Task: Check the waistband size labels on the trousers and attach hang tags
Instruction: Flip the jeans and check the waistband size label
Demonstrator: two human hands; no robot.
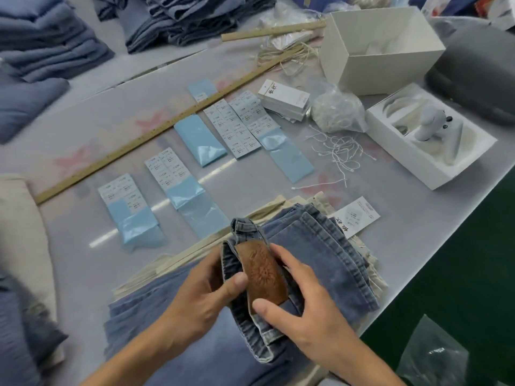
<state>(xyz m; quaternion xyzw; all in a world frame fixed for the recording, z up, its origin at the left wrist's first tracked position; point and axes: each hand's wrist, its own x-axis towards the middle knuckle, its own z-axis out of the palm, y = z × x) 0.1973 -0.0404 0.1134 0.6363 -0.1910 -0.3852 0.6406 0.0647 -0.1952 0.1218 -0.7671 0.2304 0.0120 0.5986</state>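
You held the folded blue denim trousers (315, 246) at the near edge of the pale grey bench (83, 135), their waistband (245, 310) turned up between both hands. Your left hand (195, 299) had its grip closed on the waistband, thumb pressed against the brown embossed leather patch (263, 274); your right hand (303, 305) pinched the patch's other side, thumb at its lower corner. The patch's stamped design could not be read.

Just beyond the trousers lay a white card hang tag (358, 215) bearing two brush-style characters. A stack of white hang tags (284, 98) with the same mark sat farther back. Between them, rows of light blue sticker sheets (234, 129) carried white size labels, several reading "110"; the smaller print was too fine to read.

A long wooden ruler (156, 132) crossed the bench diagonally. Loose white tag strings (337, 151) lay scattered near a clear plastic bag of strings (337, 110). An open white cardboard box (381, 48) stood at the back right. Stacks of folded blue denim (50, 43) lined the far left.
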